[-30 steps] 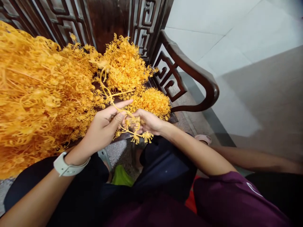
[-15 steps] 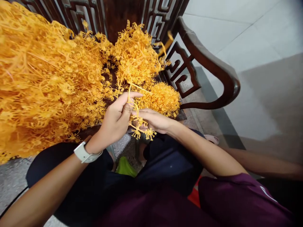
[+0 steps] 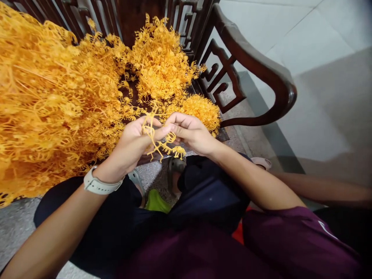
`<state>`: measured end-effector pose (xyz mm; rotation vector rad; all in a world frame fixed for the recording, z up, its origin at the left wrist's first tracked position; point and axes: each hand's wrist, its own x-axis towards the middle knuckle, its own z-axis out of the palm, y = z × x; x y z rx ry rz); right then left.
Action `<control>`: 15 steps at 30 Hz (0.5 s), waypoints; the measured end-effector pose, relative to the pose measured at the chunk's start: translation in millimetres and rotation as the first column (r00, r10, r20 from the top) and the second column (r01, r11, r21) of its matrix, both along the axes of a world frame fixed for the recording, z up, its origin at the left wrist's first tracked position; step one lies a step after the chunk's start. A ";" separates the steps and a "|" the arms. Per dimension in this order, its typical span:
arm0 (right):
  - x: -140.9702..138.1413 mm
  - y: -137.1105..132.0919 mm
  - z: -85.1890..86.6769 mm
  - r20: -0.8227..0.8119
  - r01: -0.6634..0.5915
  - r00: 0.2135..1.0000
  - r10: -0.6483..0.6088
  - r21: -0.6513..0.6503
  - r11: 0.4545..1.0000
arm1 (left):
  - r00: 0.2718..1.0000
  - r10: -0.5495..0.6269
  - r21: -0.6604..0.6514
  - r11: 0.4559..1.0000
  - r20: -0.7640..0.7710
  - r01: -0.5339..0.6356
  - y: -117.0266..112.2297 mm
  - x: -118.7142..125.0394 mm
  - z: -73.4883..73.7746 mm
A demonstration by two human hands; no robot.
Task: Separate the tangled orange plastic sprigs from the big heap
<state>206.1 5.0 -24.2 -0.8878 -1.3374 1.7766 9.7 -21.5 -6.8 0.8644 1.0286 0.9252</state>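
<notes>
A yellow-orange plastic flower sprig (image 3: 157,147), branched with small spidery heads, is held over my lap. My left hand (image 3: 132,141) is closed around its stem, with the thumb stretched towards the right. Against that thumb tip, my right hand (image 3: 196,133) is closed in a pinch at the sprig; its fingertips are partly hidden, so the exact grip point does not show. Just beyond the hands, a rounded cluster of the same plastic flowers (image 3: 203,110) rests on the wooden seat.
A big heap of orange plastic flowers (image 3: 58,108) fills the left side. Another upright bunch (image 3: 159,62) leans near the chair back. The dark carved armrest (image 3: 261,66) curves out on the right. Beneath my knees are a green object (image 3: 157,200) and sandals (image 3: 177,164). Another person's forearm (image 3: 325,188) shows at right.
My right hand has come up to meet the left thumb, and the sprig has turned between them. A blurred yellow piece in the air by the armrest is gone from view.
</notes>
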 end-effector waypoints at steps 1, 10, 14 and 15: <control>1.6 0.6 0.9 0.017 0.015 1.000 -0.016 0.057 0.998 | 0.999 -0.041 0.018 0.999 -0.030 0.042 -0.5 -0.3 0.8; 1.1 -7.4 2.3 0.146 0.068 0.983 -0.114 0.291 0.954 | 0.976 -0.171 0.217 0.956 -0.135 0.198 1.5 -0.8 -2.3; 22.1 15.0 14.6 0.037 0.341 0.937 -0.348 0.120 0.932 | 0.971 -0.226 0.236 0.942 -0.075 0.237 -0.6 -16.1 -2.4; 32.6 24.0 18.0 0.014 0.440 0.896 -0.443 0.085 0.894 | 0.974 -0.212 0.251 0.941 -0.081 0.226 -1.1 -21.8 -1.3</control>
